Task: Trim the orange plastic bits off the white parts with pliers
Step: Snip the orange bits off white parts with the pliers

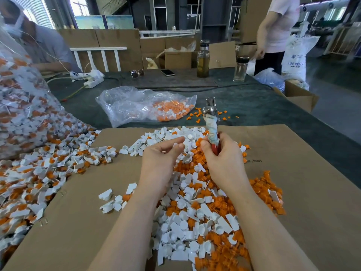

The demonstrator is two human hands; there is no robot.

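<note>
Right hand (220, 155) grips the pliers (212, 122), long axis pointing far and upward; left hand (162, 159) pinches a small white part (175, 145) just left of them, below the head.

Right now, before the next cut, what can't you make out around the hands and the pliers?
Head view only:
- Metal pliers with cloth-wrapped, red handle: head blurred, so jaw opening and anything between them is unclear.
- Right hand: fingers wrap the handle, hiding its lower part.
- Left hand: fingertips pinch a small white plastic piece, too small to tell if orange remains.
- Large clear plastic bag of parts: cut off by left edge.
</note>
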